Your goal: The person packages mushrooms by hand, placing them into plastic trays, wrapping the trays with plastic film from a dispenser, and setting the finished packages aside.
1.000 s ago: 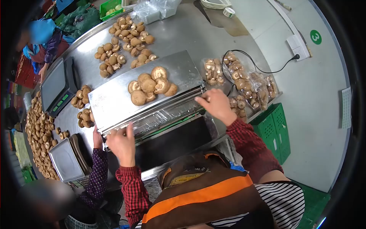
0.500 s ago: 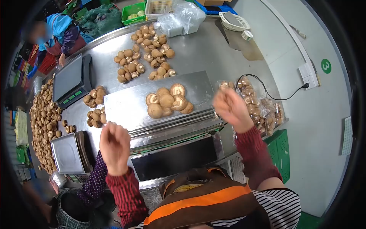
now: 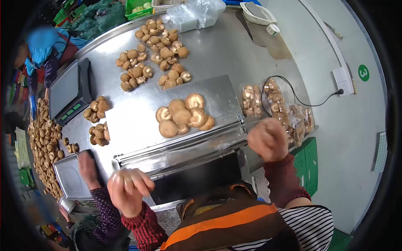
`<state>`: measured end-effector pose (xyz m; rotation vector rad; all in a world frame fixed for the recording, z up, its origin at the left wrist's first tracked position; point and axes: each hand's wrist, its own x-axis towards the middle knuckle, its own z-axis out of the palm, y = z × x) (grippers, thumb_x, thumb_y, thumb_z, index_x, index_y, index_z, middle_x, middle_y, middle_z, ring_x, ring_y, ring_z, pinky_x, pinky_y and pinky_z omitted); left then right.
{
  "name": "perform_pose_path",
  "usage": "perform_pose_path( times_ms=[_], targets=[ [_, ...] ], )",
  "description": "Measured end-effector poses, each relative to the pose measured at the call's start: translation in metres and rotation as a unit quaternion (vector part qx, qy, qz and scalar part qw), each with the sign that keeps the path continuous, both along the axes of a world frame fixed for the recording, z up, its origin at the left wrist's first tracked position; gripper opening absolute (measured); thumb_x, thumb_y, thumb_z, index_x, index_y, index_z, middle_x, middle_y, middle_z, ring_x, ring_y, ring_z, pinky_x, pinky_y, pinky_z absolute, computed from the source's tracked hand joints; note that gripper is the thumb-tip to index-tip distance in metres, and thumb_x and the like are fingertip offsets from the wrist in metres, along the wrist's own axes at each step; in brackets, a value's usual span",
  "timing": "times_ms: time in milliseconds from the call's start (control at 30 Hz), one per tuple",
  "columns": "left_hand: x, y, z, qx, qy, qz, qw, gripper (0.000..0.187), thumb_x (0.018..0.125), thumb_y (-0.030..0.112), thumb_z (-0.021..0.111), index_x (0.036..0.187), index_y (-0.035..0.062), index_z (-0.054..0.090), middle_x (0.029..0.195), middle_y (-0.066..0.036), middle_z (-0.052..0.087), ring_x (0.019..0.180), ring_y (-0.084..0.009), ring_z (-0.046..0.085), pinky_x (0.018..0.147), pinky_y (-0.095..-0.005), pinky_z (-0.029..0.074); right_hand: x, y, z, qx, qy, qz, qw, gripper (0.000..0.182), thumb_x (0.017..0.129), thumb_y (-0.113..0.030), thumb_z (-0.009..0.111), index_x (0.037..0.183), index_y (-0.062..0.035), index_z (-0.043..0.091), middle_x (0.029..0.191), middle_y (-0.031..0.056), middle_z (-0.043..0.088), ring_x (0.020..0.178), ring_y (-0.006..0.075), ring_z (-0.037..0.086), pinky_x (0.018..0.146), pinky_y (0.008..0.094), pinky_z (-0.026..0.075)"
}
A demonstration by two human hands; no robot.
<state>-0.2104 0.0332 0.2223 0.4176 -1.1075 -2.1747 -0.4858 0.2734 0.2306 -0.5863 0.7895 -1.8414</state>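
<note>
- Left hand (image 3: 125, 190) is at the near left corner of the wrapping machine (image 3: 184, 154), with the fingers curled and pinched together; it seems to hold the left edge of the clear film (image 3: 188, 144), but the film is too thin to see it surely
- Right hand (image 3: 268, 140) is closed like a fist just beside the near right corner of the machine, and I judge it grips the other edge of the film there
- Film lies along the near edge of the machine's steel plate, as a shiny band between the two hands
- Pile of mushrooms (image 3: 183, 116) sits in the middle of the plate, behind the film and apart from both hands
- To do this step well, I think both hands should pull with equal force, so the sheet comes flat and without wrinkles
- Keep the pinch on the very corners, because a loose grip lets the film fold and stick on itself
- Lift the sheet high enough to pass over the pile, not to push the mushrooms toward the far edge
- Another person's hand (image 3: 88, 165) in a dotted sleeve rests on the small scale (image 3: 71, 178) at the left, near the left hand; the elbow should stay in
- Packed bags (image 3: 276, 104) lie at the right edge of the table, near the right hand
</note>
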Motion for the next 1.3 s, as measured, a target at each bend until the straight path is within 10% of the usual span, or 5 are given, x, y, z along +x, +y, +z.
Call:
perform_pose_path(
  times_ms=[233,733,933,1067,1300],
  targets=[
    [-0.031,-0.012,-0.004,0.12,-0.03,0.145,0.982,0.039,0.102,0.025,0.037,0.067,0.0078,0.04,0.056,-0.011,0.049,0.063,-0.0278,0.054,0.07,-0.0399,0.048,-0.052,-0.028,0.01,-0.006,0.025,-0.257,0.966,0.035,0.101,-0.03,0.042,0.076,-0.0065,0.05,0.083,0.008,0.063,0.063,0.0109,0.051,0.056,0.0223,0.041],
    [0.093,0.064,-0.027,-0.35,-0.299,-0.331,0.824,0.007,0.079,0.011,0.068,0.083,0.0053,0.068,0.123,-0.015,0.061,0.127,-0.0372,0.049,0.104,-0.0453,0.04,-0.031,0.035,-0.049,0.319,0.216,0.272,0.882,0.011,0.09,-0.012,0.064,0.095,-0.0025,0.066,0.08,0.0029,0.067,0.073,0.0092,0.063,0.067,0.0234,0.05],
    [0.126,0.041,-0.014,-0.2,-0.427,-0.335,0.816,0.035,0.085,0.029,0.075,0.108,0.0044,0.07,0.092,-0.01,0.071,0.083,-0.021,0.068,0.076,-0.0321,0.053,0.001,0.081,-0.027,0.383,0.615,0.544,0.425,0.051,0.077,-0.029,0.077,0.122,-0.0111,0.062,0.098,0.0112,0.07,0.083,0.025,0.067,0.073,0.0303,0.052],
    [0.031,-0.006,-0.043,-0.292,-0.417,-0.053,0.859,0.041,0.081,0.018,0.077,0.114,-0.0025,0.065,0.108,-0.013,0.067,0.098,-0.0161,0.062,0.079,-0.0297,0.051,-0.021,0.015,-0.028,0.372,0.382,0.067,0.843,0.055,0.083,-0.034,0.074,0.123,0.001,0.058,0.098,0.0113,0.067,0.087,0.0161,0.065,0.076,0.0285,0.053],
    [-0.096,-0.046,-0.094,-0.387,-0.427,-0.074,0.814,0.108,0.057,0.051,0.089,0.129,-0.0151,0.043,0.122,-0.031,0.052,0.113,-0.0413,0.054,0.098,-0.0423,0.045,-0.024,-0.099,-0.093,0.451,0.286,0.007,0.845,0.07,0.085,-0.027,0.076,0.133,0.0116,0.043,0.113,0.0149,0.058,0.101,0.0181,0.06,0.083,0.0272,0.052]
  ],
)
